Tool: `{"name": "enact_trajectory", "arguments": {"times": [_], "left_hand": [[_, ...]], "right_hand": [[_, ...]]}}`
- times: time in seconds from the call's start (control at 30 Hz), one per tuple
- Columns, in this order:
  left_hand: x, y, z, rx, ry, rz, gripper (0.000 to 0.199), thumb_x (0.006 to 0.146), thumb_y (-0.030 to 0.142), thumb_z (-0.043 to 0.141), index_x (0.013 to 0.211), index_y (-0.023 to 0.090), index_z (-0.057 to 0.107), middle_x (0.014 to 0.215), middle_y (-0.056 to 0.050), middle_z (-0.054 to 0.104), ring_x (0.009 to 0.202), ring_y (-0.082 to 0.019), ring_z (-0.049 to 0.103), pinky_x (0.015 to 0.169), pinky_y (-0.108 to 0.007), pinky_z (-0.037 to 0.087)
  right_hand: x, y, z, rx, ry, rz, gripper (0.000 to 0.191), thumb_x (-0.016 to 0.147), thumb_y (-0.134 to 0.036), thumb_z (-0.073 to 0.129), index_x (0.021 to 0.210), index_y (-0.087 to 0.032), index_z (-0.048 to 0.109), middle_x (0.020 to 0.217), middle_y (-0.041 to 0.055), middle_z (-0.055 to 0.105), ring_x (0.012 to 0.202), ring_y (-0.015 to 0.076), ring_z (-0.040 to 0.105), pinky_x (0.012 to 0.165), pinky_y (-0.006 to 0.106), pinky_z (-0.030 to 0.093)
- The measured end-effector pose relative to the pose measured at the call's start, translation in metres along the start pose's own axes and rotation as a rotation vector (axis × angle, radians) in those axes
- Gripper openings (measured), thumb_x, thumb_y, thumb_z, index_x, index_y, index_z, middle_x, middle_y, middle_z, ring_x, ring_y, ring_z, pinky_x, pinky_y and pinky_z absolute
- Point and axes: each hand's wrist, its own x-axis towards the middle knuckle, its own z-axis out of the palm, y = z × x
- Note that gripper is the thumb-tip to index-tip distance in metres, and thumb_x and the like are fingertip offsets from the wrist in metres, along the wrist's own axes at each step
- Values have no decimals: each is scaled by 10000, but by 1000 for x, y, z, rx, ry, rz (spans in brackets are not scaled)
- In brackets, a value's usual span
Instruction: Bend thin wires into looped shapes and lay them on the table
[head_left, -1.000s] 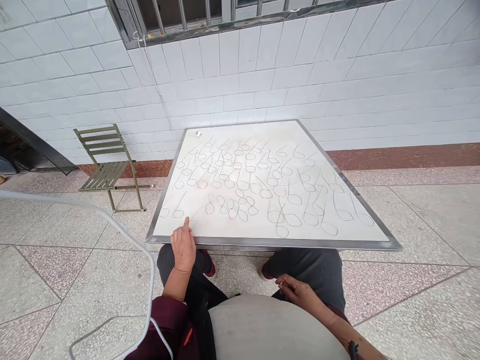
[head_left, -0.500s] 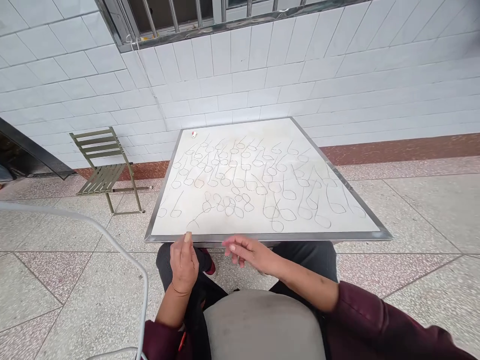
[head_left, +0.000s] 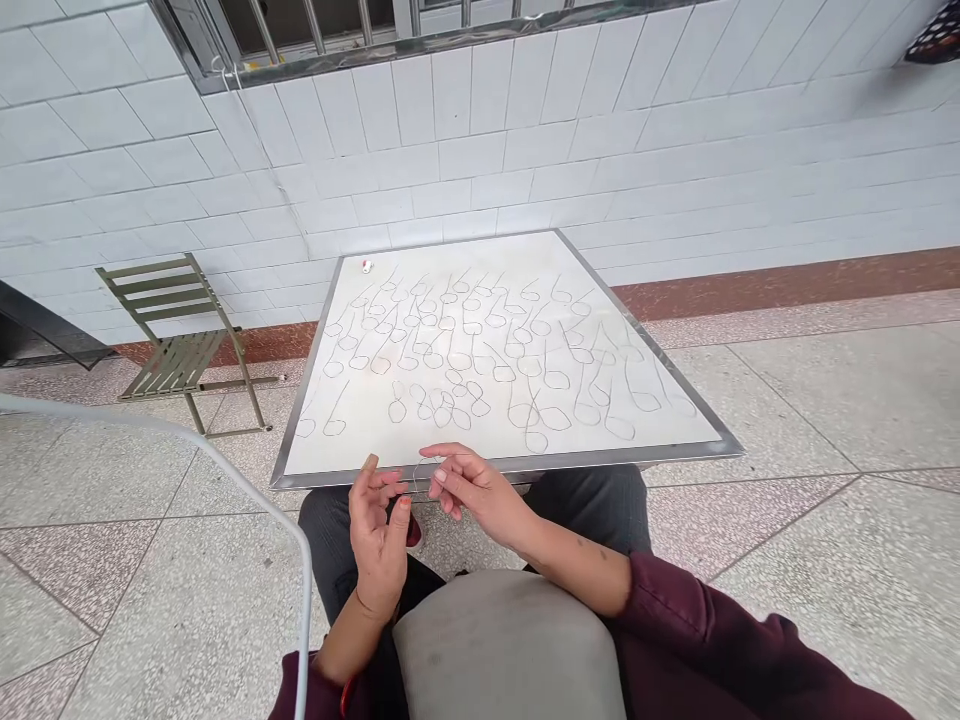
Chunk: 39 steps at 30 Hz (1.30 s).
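The right hand [head_left: 484, 495] pinches a thin, curved grey wire [head_left: 415, 478] near the white, metal-edged counter [head_left: 517, 250]; the left hand [head_left: 379, 550], loosely open, seems empty. Light pressure should spare the curve.

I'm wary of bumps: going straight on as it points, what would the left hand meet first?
Probably the near metal rim; depth is unclear, so the left hand might pass above it.
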Motion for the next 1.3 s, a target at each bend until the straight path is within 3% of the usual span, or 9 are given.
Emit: {"name": "enact_trajectory", "arguments": {"times": [0.1,0.2,0.5,0.83,0.93,1.03,1.17,1.3], "left_hand": [[6,13,12,-352,-69,-403,509,868,329,606,1350,278,453,1100,-84,602,996,-206,614,817,-378,528],[10,16,18,-533,-79,-548,500,803,291,692,1274,259,529,1003,-41,648,797,-136,627,762,-324,525],[7,24,26,-588,1,-568,488,736,233,746,1194,239,577,803,30,647,569,-89,566,536,-251,512],[7,23,25,-553,62,-557,465,727,254,753,1161,214,594,707,48,603,495,-50,468,459,-176,380],[8,21,23,-522,83,-572,470,711,246,761,1153,206,608,745,30,631,490,-30,420,441,-166,297],[9,20,21,-528,77,-595,466,701,242,768,1140,201,618,758,19,638,512,-32,419,448,-170,275],[8,22,22,-527,52,-605,455,695,244,773,1122,193,625,738,19,629,504,-34,398,447,-177,255],[8,24,23,-490,41,-576,456,697,234,772,1126,196,622,728,20,622,485,-34,365,434,-181,233]], "right_hand": [[-2,1,0,22,-39,3,344,904,-387,559,1209,-228,560,766,-15,590,569,75,509,478,200,409],[-3,5,0,14,-57,12,357,899,-395,565,1211,-220,553,773,-16,580,586,80,509,479,202,402],[-5,15,-2,-93,-65,12,351,915,-396,536,1218,-220,555,743,-21,558,577,78,494,493,201,396],[-8,24,-2,-225,-81,-42,378,953,-443,452,1264,-249,546,835,7,570,588,90,508,515,236,448],[-10,23,-6,-281,-1,-122,385,977,-438,399,1295,-274,543,971,36,564,598,85,509,612,288,489],[-10,22,-7,-196,74,-179,367,968,-428,429,1287,-292,550,1105,56,558,718,114,551,671,307,499],[-9,23,-5,-21,192,-207,294,940,-426,490,1169,-266,582,1043,59,628,828,161,576,645,299,504],[-6,19,-6,1,262,-225,284,948,-428,478,1142,-244,573,914,45,644,725,140,566,623,292,499]]}}
